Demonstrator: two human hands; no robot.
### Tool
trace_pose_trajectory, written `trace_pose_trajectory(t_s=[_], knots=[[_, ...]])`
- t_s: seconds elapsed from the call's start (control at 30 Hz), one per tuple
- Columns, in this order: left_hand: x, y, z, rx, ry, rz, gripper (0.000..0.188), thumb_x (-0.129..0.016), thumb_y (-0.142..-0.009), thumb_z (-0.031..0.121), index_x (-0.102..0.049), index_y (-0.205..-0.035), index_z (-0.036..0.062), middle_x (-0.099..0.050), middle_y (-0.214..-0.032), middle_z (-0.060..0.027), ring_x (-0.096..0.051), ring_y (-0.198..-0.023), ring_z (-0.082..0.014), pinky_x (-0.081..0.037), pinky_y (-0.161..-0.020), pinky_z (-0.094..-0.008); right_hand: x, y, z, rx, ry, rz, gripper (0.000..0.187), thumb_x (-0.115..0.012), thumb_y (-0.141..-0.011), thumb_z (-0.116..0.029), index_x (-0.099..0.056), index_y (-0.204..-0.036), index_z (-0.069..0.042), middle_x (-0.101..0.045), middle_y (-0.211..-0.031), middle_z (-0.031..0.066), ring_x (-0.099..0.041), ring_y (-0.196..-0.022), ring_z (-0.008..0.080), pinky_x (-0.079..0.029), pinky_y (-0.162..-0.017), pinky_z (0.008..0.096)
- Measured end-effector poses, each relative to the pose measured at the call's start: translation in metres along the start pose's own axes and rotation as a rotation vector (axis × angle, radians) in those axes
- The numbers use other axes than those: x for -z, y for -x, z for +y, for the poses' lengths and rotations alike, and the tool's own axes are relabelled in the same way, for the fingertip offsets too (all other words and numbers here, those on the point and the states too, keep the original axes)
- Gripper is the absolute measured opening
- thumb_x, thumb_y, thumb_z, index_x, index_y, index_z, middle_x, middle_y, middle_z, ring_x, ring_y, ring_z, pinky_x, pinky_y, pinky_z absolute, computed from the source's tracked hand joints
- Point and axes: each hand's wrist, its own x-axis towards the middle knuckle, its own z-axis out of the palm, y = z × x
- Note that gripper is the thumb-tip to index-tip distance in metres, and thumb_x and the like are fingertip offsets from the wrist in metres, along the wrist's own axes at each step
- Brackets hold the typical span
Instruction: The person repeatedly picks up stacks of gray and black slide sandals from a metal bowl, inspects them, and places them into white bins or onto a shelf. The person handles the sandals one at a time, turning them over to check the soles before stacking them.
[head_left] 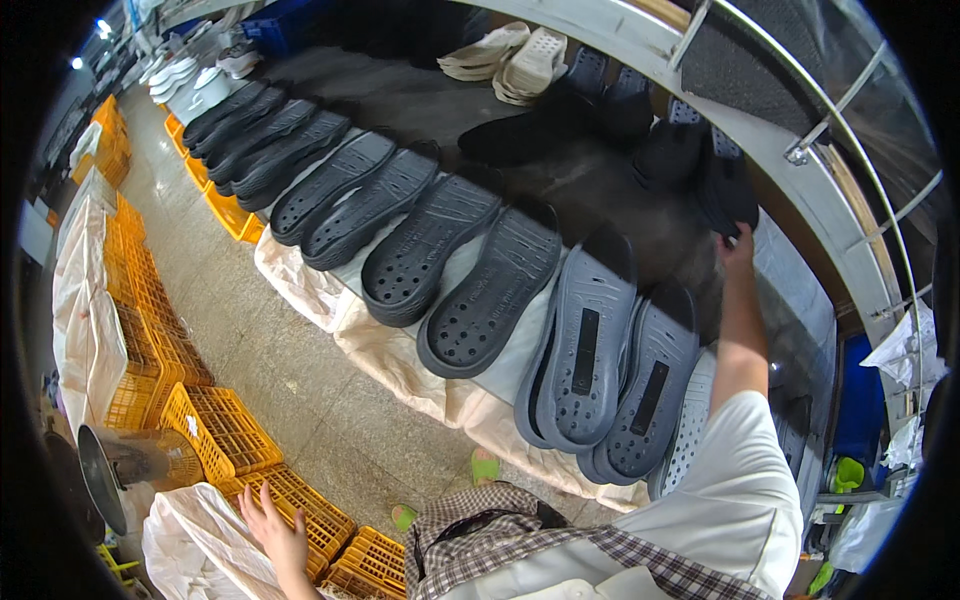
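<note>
My right hand [737, 246] reaches across the table, its fingers closed on the near end of a dark shoe sole [728, 195] at the far right. Shadow hides part of that sole and of the black pieces [665, 155] beside it. My left hand [276, 530] is off the table at the lower left, fingers spread and holding nothing, above yellow crates. Between my arms runs a long row of soles: black soles [490, 290] in the middle, and grey soles [585, 350] with a black strip on each nearest me. A pale perforated sole [690, 425] lies partly behind my right sleeve.
Light soles [530, 62] stand at the table's back edge, below a curved metal frame [780, 60]. Pale sheeting [380, 370] hangs over the table's front. Yellow crates [220, 425] line the floor [290, 350] on the left, beside a metal bucket [100, 480] and a white sack [190, 540].
</note>
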Motion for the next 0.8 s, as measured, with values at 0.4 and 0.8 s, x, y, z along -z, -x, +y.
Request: trace_pose_trajectory(t_s=[0.4,0.8], knots=[[-0.017,-0.025,-0.025,-0.356,0.178,-0.095,0.072,-0.075,-0.068,0.016,-0.040,-0.130,0.0093,-0.034,-0.135,-0.0228,-0.033,-0.125,-0.0400,-0.032,-0.101,-0.0480,0.096,0.342,-0.142,-0.294,-0.178,-0.294,0.049,-0.051,-0.082,-0.021,-0.043,-0.121,0.009,-0.048,-0.119,0.0280,-0.056,-0.093,0.0338,-0.052,-0.059,0.0271],[0.057,0.015,-0.006,-0.627,1.488,-0.444,0.086,-0.070,-0.080,0.027,-0.015,-0.143,0.0084,-0.016,-0.147,-0.0175,-0.031,-0.131,-0.0307,-0.032,-0.103,-0.0429,0.079,0.672,-0.023,-0.550,0.024,-0.594,0.066,-0.054,-0.069,-0.018,-0.037,-0.128,0.008,-0.045,-0.128,0.0216,-0.051,-0.107,0.0317,-0.043,-0.095,0.0431]])
